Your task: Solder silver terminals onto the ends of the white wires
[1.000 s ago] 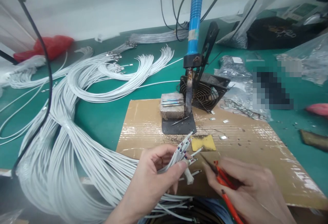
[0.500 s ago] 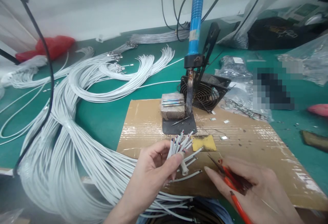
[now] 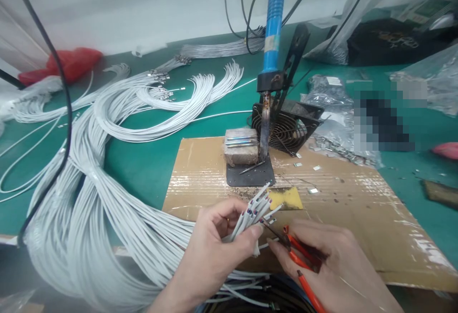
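Observation:
My left hand (image 3: 225, 241) is closed round the ends of several white cables (image 3: 252, 212), whose tips fan out above the thumb and show small dark and reddish cores. From the right, my right hand (image 3: 322, 255) grips orange-handled pliers (image 3: 295, 258). The tips of their dark jaws lie at the cable ends beside my left thumb. Whether the jaws touch a cable is too small to tell. Long white cable bundles (image 3: 143, 217) run from the left toward my left hand. Just behind the cable tips lies a yellow sponge (image 3: 286, 198).
Behind the hands, a blue-handled soldering iron (image 3: 274, 26) stands upright by a block (image 3: 241, 146) and a black fan (image 3: 289, 129). Cardboard (image 3: 200, 174) covers part of the green table (image 3: 143, 155). Plastic bags of small parts (image 3: 332, 112) lie at right, a red bag (image 3: 67, 65) at far left.
My right hand and the pliers have moved left, bringing the jaws to the cable ends. The cable tips in my left hand have tilted a little to the right.

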Motion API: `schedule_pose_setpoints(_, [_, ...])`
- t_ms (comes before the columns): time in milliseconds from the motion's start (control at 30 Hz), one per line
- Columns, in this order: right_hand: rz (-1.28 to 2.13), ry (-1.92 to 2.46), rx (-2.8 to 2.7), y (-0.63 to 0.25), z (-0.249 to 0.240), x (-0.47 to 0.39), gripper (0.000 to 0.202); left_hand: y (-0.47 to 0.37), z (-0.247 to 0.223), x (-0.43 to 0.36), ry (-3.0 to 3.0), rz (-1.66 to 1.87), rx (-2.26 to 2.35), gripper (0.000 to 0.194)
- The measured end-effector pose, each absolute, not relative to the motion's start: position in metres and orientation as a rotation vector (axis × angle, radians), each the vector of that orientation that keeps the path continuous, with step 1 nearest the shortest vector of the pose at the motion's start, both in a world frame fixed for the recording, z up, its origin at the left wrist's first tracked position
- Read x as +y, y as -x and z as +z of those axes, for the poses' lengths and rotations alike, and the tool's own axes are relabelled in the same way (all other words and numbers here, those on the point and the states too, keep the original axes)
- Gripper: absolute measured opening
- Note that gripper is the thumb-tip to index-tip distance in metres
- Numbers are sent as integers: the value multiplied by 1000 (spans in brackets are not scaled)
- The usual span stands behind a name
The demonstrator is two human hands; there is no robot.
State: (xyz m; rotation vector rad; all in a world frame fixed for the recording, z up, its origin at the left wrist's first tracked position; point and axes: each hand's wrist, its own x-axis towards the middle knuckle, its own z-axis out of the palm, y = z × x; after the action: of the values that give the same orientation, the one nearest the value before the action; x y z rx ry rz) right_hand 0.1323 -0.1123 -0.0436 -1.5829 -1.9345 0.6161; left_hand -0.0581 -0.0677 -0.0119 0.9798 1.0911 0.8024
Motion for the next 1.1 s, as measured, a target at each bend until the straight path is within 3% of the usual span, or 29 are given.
schedule_pose_setpoints(867, [412, 1469, -1992, -140, -51, -114, 39, 61, -18, -67, -967, 793, 1029, 13])
schedule_pose_setpoints(1100, [320, 1638, -1874, -166, -56, -117, 50, 61, -9, -66, -926, 741, 1088, 26])
